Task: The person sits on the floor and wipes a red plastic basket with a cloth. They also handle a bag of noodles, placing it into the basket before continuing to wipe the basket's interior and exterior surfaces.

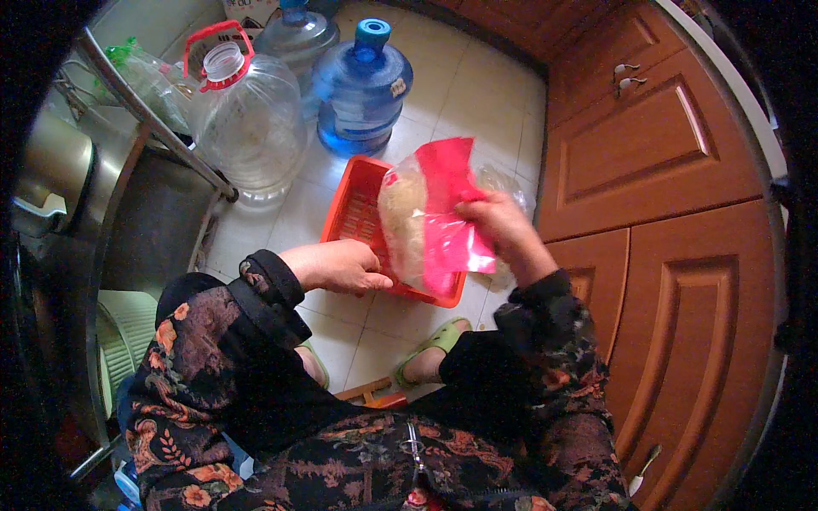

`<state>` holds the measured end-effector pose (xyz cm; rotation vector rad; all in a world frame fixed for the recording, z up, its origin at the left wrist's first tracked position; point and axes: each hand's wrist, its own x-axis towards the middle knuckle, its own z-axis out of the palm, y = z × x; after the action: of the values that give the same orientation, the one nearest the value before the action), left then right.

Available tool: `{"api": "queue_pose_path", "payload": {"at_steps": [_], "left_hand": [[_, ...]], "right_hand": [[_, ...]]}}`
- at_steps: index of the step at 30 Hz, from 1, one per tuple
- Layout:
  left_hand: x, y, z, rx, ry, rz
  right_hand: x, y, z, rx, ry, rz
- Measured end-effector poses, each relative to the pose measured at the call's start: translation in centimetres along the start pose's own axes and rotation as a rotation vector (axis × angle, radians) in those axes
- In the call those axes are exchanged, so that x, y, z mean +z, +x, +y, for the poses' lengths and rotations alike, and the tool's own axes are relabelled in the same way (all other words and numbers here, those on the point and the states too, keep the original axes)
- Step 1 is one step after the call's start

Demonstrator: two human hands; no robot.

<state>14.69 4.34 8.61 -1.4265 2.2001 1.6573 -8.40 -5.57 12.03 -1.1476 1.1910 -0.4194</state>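
My right hand [505, 230] grips a bag [409, 217] by its pink side. The bag is part clear plastic, part pink, and a pale beige, grain-like filling shows through the clear part. It hangs tilted over the right side of a red-orange plastic basket [358, 185], whose slotted floor is partly visible. At the basket's near left side is my left hand [342, 265], thumb pointing right and fingers curled downward. Its fingertips are hidden, so whether it touches the rim is unclear. Behind my right hand lies a clear plastic bag [505, 182], mostly covered.
Beyond the basket stand a blue water-cooler bottle [364, 96], another water bottle [294, 38] and a clear jug [249, 128] with a red handle. A metal rack [160, 134] borders the left. Wooden cabinets [639, 153] line the right. My green clogs [438, 345] rest on floor tiles.
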Motion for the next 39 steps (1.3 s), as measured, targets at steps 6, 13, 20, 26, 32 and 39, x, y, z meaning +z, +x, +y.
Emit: {"api": "queue_pose_path", "payload": {"at_steps": [6,13,20,26,32,39], "left_hand": [[1.0,0.3,-0.7,0.120,-0.015,0.115],[0.5,0.0,1.2,0.050,0.079,0.082],[0.4,-0.1,1.3,0.061,0.100,0.103],[0.8,-0.9,-1.3,0.057,0.122,0.193],[0.9,-0.7,-2.1,0.027,0.182,0.241],[-1.2,-2.3,-0.9,-0.151,0.299,0.304]], "right_hand": [[-5.8,-1.6,-4.5,-0.293,0.257,0.119],[-7.8,3.3,-6.1,-0.462,0.254,0.220],[-8.5,11.9,-3.6,-0.488,0.239,0.367],[-4.3,16.9,0.4,-0.286,0.164,0.329],[-3.1,16.4,2.6,-0.252,0.088,0.181],[-6.1,14.5,8.8,-0.155,-0.204,0.422]]}}
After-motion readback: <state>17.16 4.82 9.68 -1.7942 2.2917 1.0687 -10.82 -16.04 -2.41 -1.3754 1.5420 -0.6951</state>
